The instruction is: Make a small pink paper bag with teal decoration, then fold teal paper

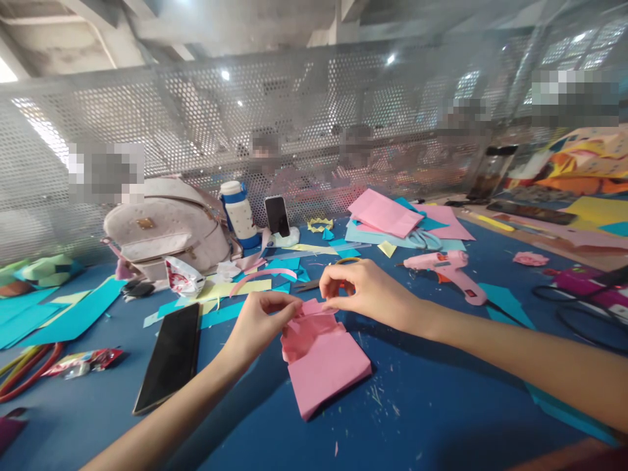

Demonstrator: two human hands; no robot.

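I've got the pink folded paper (326, 366) resting front and centre on the blue table (441, 405). My left hand (258, 320) pinches its crumpled top edge, and my right hand (367, 293) pinches the same edge just beside it. A black phone (169, 356) lies to the left, and a pink glue gun (449, 267) sits beyond the right hand.

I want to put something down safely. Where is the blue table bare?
The blue table is bare right of the pink folded paper, and beside the near end of the flat black phone. Behind the left hand and right hand it is crowded: coloured paper scraps, a pink glue gun.
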